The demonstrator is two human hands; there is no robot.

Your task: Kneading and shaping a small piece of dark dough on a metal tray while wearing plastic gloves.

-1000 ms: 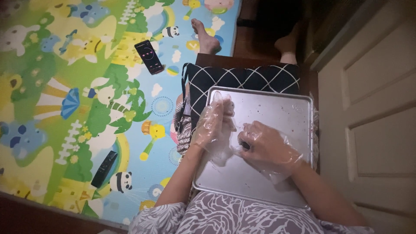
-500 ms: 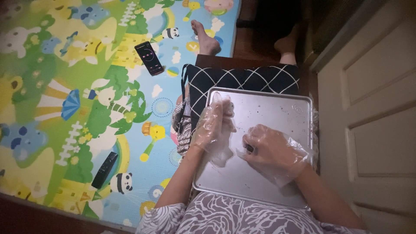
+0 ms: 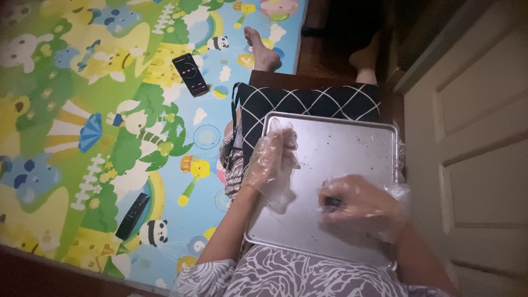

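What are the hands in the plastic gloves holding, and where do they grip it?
The right hand pinches a small dark thing between its fingers; what it is cannot be told. The left hand rests on the metal tray, holding nothing visible.

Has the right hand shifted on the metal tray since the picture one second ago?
No, hardly at all. The right hand sits at about the same spot on the metal tray, near its right rim.
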